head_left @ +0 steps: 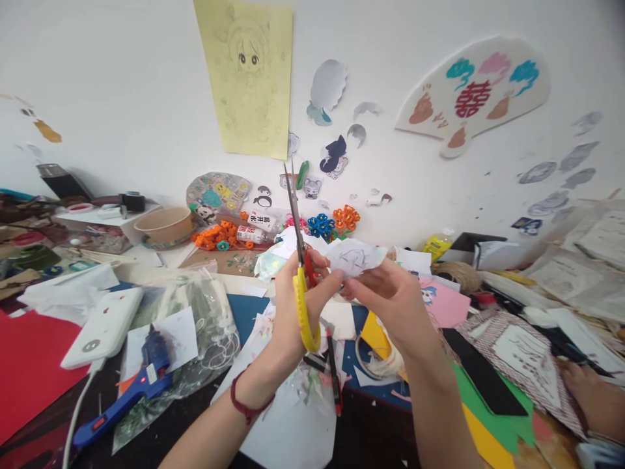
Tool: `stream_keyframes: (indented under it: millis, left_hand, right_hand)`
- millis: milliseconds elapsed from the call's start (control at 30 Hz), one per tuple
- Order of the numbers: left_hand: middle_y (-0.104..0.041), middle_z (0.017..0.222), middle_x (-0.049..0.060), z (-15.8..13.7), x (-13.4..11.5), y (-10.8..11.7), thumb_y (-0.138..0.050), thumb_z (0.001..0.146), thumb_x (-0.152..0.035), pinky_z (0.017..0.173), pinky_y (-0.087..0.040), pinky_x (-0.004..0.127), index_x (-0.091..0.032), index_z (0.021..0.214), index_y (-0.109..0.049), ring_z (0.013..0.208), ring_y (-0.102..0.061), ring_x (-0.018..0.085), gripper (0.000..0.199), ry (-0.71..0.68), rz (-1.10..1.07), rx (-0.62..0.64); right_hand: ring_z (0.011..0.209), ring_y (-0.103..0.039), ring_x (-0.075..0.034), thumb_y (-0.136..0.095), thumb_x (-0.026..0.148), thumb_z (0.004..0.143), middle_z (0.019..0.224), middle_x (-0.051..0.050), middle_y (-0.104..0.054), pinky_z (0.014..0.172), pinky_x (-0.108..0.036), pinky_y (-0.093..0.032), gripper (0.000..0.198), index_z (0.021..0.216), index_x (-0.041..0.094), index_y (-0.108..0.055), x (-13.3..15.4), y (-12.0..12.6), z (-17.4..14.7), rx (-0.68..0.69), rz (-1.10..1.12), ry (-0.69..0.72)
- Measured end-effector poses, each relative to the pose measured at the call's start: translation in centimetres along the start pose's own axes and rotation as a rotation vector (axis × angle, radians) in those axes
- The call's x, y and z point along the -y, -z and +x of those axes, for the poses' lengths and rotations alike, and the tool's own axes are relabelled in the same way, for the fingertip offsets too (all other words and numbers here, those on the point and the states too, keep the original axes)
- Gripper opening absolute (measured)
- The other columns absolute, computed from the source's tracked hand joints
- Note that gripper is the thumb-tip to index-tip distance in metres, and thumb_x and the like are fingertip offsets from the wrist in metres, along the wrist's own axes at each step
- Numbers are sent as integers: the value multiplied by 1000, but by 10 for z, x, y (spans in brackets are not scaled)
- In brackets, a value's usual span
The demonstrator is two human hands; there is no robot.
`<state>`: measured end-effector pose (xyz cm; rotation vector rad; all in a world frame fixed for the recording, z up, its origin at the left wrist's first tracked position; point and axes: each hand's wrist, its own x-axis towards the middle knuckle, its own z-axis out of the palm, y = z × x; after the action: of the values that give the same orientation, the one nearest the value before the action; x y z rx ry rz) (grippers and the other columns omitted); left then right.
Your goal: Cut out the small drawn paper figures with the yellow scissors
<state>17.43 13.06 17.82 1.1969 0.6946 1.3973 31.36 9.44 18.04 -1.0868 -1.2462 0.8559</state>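
My left hand (291, 312), with a dark red cord at the wrist, is closed around a pair of scissors (299, 301). Their yellow and red handles sit at the thumb and fingers, and the slim blades point up toward the wall. My left thumb and fingertips also reach the edge of a small white paper cutout (355, 258) that carries a line drawing. On the other side, my right hand (393, 299) pinches this cutout between thumb and fingers. White paper sheets and a black-and-red pen (334, 371) lie on the table below the hands.
A blue hot glue gun (153, 365) rests on paper at the left, near a white power bank (103, 326) with a cable. Orange and blue craft flowers (321, 227) stand by the wall. Another person's hand (593, 394) is at the right edge, near a black phone-like slab (483, 371).
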Motion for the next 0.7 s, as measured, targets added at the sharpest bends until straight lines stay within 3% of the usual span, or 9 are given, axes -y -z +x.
stream_keyframes:
  millis: [133, 233, 367, 700]
  left_hand:
    - [-54, 69, -5, -1, 2, -3, -75, 75, -22, 60, -44, 25, -21, 81, -51, 61, -55, 11, 24, 16, -45, 10]
    - [-58, 73, -4, 0, 6, 1, -78, 75, -23, 62, -44, 25, -21, 83, -54, 65, -56, 11, 25, 21, -11, 17]
    - [-65, 90, 0, 5, 5, 9, -77, 74, -23, 69, -45, 25, -20, 82, -52, 71, -56, 10, 26, 2, -29, 21]
    - [-62, 80, -3, 4, 4, 5, -76, 75, -21, 65, -41, 23, -20, 80, -50, 67, -53, 9, 26, 21, -53, 57]
  right_hand:
    - [72, -73, -18, -80, 35, 78, 79, -4, -76, 69, -30, -62, 20, 90, 20, -74, -5, -2, 1, -54, 29, -15]
    - [66, -72, -19, -82, 36, 75, 69, -2, -73, 65, -30, -61, 20, 77, 19, -70, -5, 2, 1, -101, 3, -31]
    - [67, -71, -19, -81, 36, 74, 75, -4, -74, 64, -30, -60, 23, 84, 19, -71, -4, 10, 1, -111, -95, -29]
    - [68, -71, -17, -80, 34, 75, 82, -3, -75, 67, -30, -61, 27, 95, 19, -69, -8, 12, 4, -153, -23, -17]
